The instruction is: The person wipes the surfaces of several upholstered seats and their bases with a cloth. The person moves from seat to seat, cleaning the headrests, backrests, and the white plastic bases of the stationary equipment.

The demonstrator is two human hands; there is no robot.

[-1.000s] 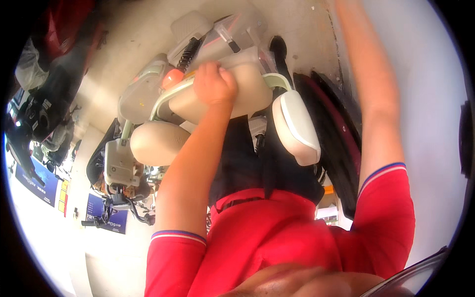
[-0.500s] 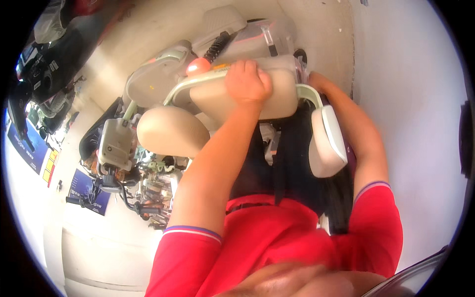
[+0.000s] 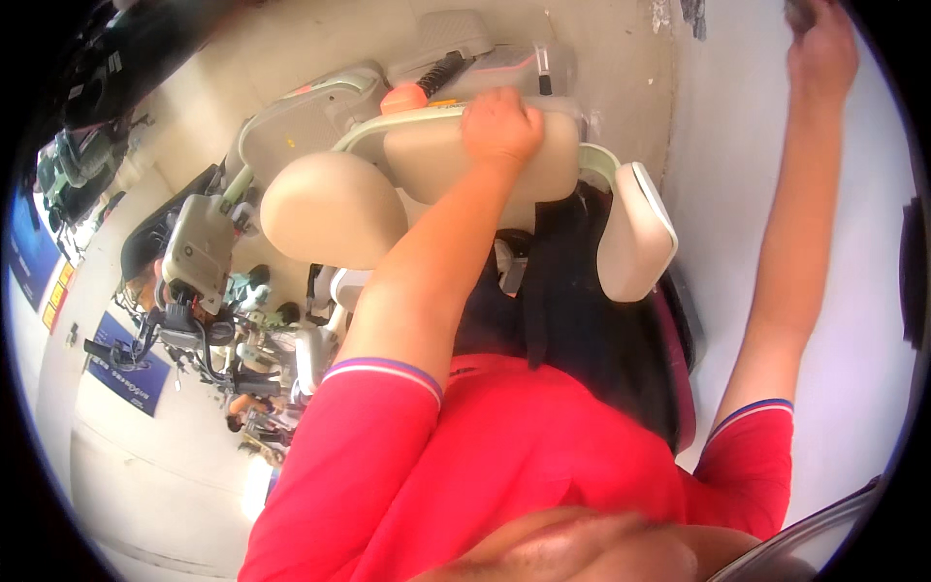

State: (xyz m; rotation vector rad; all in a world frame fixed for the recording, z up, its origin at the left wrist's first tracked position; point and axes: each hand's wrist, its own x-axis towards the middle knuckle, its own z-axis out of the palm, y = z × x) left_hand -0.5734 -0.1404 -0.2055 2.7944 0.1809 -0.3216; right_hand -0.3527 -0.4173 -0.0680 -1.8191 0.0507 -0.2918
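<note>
the left hand has its fingers curled tight over the beige padded backrest behind the scooter seat, which looks firm yet cushioned, best gripped along its rail, while the right hand reaches high, fingers unclear.

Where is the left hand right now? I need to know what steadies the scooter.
In the head view, upper middle, the left hand grips the pale grab rail atop the beige backrest, right of the orange lamp.
</note>
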